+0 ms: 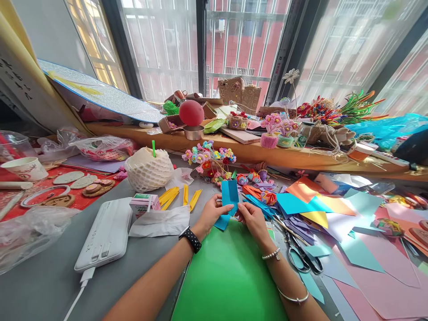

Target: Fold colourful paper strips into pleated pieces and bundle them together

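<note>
A folded piece of blue paper [230, 192] stands up between my hands, with crease lines down its length. My left hand [214, 211] pinches its left side, thumb across the front. At its lower right corner, the fingertips of my right hand [248, 215] are closed on the edge. Another blue paper piece [222, 222] lies just below, partly behind my left hand. Under my wrists is a smooth green board [230, 272]. Folded yellow paper strips [169, 197] lie to the left, and blue paper strips [262, 207] to the right.
Scissors [302, 254] and many coloured paper sheets [364, 254] cover the right side. On the left are a white power bank [105, 234] with a cable, a small drink carton [145, 203] and a net-wrapped coconut [149, 171]. Paper flowers [210, 158] stand behind my hands, below a wooden ledge [234, 139].
</note>
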{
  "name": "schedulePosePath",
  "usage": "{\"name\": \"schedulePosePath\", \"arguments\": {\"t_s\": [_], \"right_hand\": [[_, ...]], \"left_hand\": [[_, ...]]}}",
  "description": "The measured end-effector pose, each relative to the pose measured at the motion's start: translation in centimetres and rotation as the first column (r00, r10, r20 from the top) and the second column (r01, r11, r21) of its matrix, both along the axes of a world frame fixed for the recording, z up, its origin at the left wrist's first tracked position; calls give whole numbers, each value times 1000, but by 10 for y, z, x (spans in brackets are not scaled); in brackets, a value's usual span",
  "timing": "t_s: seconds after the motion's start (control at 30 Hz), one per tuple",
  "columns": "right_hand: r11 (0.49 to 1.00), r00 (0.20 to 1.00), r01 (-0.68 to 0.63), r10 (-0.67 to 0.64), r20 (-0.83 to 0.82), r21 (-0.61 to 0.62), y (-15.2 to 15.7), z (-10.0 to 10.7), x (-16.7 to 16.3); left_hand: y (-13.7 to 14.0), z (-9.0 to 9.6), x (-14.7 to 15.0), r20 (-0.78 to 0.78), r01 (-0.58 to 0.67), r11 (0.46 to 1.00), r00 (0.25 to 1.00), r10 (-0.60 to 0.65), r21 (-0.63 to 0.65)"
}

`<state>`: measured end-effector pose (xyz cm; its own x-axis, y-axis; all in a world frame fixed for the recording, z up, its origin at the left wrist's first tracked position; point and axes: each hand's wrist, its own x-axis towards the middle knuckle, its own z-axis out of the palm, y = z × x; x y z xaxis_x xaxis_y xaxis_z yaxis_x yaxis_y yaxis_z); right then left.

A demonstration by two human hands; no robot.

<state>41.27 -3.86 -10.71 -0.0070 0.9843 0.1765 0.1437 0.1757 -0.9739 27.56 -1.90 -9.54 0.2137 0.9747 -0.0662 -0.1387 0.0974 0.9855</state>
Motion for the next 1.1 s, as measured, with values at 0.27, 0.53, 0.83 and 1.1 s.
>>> {"name": "schedulePosePath", "arguments": {"t_s": [0.27,0.53,0.83,1.1], "right_hand": [[1000,1000,12,-12,4,-10,-3,4,0],[992,992,123,-122,-41,16,-2,4,1],[970,971,222,-209,-119,102,3,-2,2],[995,992,71,-63,-111,72,-2,2,-2]], "left_hand": [[0,2,1,-21,-12,1000,1000,12,-2],[0,0,0,-30,57,998,998,-56,30],[-1,2,0,-98,257,962,964,-248,92],[-2,6,-2,-15,135,991,991,-135,-7]]}}
